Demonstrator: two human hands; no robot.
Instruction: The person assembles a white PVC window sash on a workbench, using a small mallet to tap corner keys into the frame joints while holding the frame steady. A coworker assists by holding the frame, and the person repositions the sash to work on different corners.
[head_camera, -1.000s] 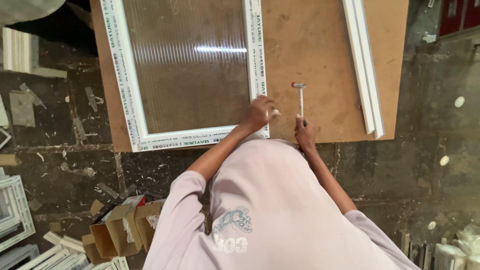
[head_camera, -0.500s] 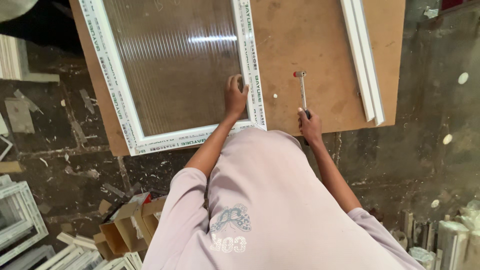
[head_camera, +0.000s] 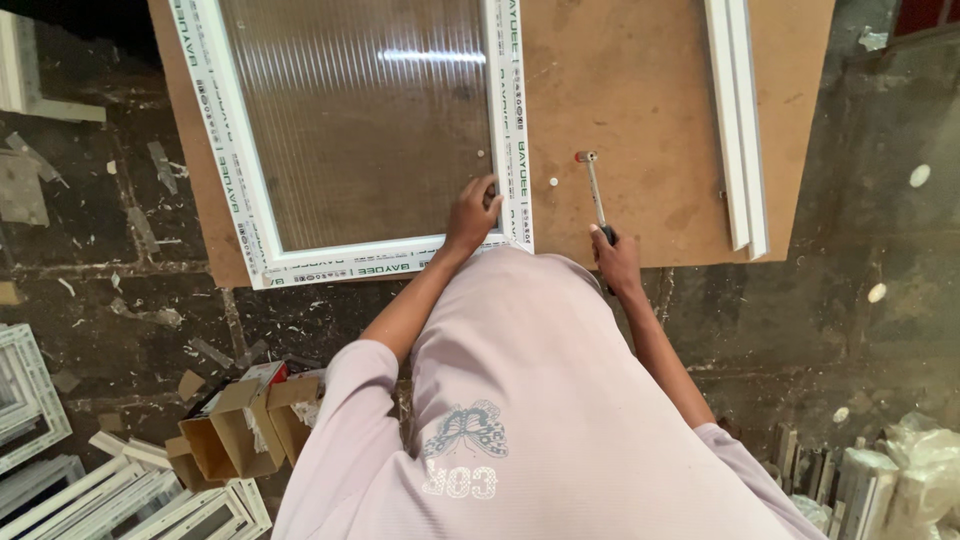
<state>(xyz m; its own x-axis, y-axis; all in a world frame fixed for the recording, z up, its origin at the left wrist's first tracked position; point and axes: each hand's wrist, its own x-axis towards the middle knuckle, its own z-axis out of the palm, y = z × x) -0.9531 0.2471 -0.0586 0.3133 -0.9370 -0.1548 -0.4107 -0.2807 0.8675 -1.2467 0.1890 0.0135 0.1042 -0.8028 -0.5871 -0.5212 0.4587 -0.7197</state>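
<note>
Left hand (head_camera: 472, 212) presses on the white window frame (head_camera: 510, 150) lying flat on the brown tabletop (head_camera: 640, 90). Right hand (head_camera: 617, 258) grips a hammer (head_camera: 592, 185) resting beside the frame. Advise bracing the frame firmly and striking squarely, fingers clear.

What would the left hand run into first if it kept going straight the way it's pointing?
The left hand lies at the window frame's inner right edge, fingers pointing up the picture. Going straight on, it would slide along that white frame bar, beside the ribbed glass pane; nothing else shows in that line, though depth is unclear.
</note>
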